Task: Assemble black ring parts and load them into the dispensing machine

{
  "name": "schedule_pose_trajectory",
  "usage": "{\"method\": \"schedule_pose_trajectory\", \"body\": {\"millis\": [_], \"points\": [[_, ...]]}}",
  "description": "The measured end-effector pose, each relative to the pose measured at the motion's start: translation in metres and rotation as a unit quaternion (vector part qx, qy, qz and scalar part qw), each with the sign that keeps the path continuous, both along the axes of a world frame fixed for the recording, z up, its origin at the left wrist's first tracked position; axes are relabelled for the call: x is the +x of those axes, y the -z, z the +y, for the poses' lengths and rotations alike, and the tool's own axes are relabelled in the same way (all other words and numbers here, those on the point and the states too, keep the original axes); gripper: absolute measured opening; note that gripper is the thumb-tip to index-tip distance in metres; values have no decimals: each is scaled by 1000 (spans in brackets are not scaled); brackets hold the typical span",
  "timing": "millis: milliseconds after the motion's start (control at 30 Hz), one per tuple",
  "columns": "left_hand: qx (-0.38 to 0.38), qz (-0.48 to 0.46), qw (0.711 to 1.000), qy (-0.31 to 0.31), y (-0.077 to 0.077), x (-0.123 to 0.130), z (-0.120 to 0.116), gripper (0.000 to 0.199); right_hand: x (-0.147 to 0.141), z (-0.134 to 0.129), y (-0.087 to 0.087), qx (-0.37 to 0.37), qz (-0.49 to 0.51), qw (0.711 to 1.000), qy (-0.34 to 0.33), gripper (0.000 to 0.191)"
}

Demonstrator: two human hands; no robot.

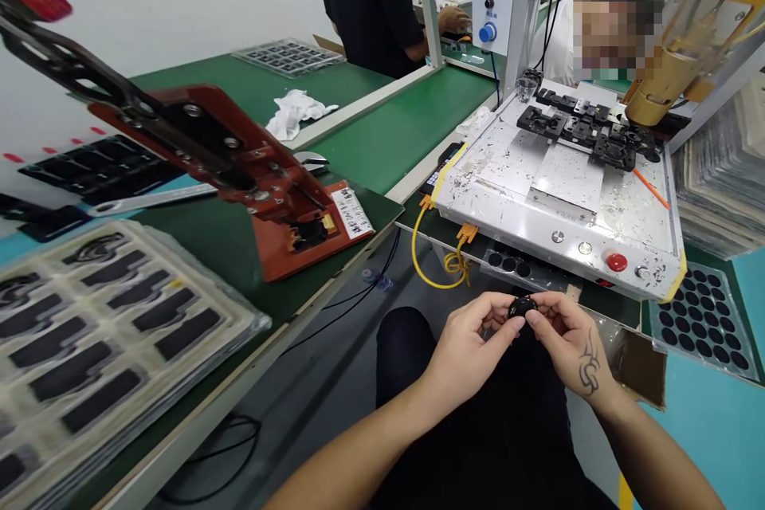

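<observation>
Between the fingertips of both hands is a small round black part (522, 307), held above my lap in front of the white machine. My left hand (475, 339) pinches its left side with thumb and fingers. On the opposite side, my right hand (565, 339) grips it the same way, thumb on top. The fingers cover much of its edge, so its exact kind cannot be made out. Just beyond the hands stands the white dispensing machine (514, 199), with black fixtures (574, 127) on its plate and a red button (617, 262) at its front.
A red-brown hand press (268, 247) stands on the left bench, beside stacked trays of black parts (137, 287). Sheets of black discs (702, 319) lie at right. A yellow cable (421, 255) loops below the machine. Two people are beyond the benches, one in a dark shirt (370, 0).
</observation>
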State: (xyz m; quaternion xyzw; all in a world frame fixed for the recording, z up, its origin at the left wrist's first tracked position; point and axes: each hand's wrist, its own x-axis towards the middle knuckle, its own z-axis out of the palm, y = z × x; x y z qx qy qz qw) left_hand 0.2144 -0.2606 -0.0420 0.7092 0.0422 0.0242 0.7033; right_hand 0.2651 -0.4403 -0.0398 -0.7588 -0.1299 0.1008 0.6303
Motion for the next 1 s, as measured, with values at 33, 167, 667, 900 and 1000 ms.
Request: {"method": "schedule_pose_trajectory", "body": {"millis": [33, 167, 667, 900, 1000], "points": [[11, -9, 1000, -2, 0, 0, 0, 17, 0, 0, -1, -3, -4, 1000, -2, 24], [45, -40, 998, -8, -1, -1, -1, 14, -2, 2, -4, -2, -14, 1000, -6, 21], [191, -154, 959, -145, -7, -26, 54, 17, 15, 7, 31, -8, -62, 988, -139, 41], [457, 243, 590, -620, -39, -167, 269, 34, 38, -11, 78, -108, -49, 984, -134, 49], [417, 373, 559, -612, -31, -230, 316, 26, 45, -8, 86, -122, -52, 981, -144, 52]]}}
